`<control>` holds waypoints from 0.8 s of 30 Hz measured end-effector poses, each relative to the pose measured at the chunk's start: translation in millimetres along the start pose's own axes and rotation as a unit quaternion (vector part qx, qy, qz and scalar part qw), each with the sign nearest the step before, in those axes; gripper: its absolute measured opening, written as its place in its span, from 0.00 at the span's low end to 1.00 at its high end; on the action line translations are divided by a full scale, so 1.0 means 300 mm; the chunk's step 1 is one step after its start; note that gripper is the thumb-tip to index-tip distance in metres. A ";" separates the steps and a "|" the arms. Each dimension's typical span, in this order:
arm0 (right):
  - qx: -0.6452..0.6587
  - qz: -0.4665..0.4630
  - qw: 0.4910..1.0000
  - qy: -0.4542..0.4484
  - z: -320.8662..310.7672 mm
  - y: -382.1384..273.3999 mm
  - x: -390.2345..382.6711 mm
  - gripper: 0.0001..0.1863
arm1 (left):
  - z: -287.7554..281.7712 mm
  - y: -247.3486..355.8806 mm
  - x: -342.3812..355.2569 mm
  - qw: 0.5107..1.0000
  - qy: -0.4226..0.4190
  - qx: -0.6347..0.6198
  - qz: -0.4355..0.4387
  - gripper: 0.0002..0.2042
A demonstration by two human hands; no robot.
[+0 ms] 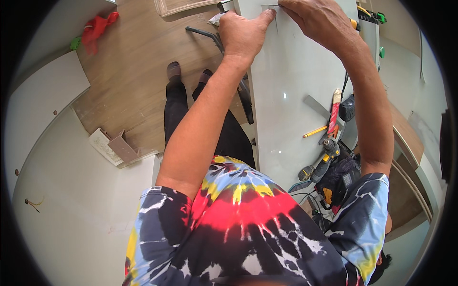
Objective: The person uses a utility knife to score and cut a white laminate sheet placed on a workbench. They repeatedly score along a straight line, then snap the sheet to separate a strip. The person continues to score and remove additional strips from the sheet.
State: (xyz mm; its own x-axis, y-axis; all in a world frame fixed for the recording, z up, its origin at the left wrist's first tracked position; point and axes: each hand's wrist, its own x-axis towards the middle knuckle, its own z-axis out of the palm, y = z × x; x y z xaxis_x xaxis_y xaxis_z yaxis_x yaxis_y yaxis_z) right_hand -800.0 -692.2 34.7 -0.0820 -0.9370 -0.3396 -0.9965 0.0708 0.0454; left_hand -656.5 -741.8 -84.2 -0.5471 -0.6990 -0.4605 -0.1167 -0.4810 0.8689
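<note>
Both my hands are at the far end of a long, glossy white panel (pixel 281 90). My left hand (pixel 241 35) is closed at the panel's left edge, its thumb lying on the top face and its other fingers mostly hidden. My right hand (pixel 322 24) reaches in from the right with fingertips pinched together. A thin dark tip shows at that pinch, too small to name. Fine dark lines (pixel 276 24) mark the white surface between the two hands.
Along the panel's right side lie a yellow pencil (pixel 315 132), a red-handled tool (pixel 334 112), a cordless drill (pixel 329 150) and a dark bag (pixel 338 178). Dark metal legs (pixel 205 33) stand left of the panel. Red cloth (pixel 98 29) and a broken-looking board piece (pixel 121 148) are farther left.
</note>
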 end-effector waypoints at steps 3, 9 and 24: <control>0.006 0.006 1.000 -0.006 -0.003 -0.004 0.003 0.06 | 0.004 0.004 -0.002 0.998 0.041 0.028 0.027 0.21; -0.001 0.017 1.000 0.006 0.006 -0.008 -0.001 0.06 | 0.005 0.003 0.014 0.994 0.033 0.053 0.085 0.14; -0.058 0.013 0.998 -0.015 -0.009 -0.032 0.002 0.06 | 0.002 -0.001 0.016 0.995 0.027 0.052 0.077 0.14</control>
State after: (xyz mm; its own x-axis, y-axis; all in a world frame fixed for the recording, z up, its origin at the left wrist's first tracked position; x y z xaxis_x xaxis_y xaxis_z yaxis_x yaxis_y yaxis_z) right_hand -790.5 -694.4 36.5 -0.1107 -0.9248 -0.3640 -0.9853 0.0542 0.1621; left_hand -659.8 -744.7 -86.7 -0.5194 -0.7890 -0.3280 -0.1224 -0.3112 0.9424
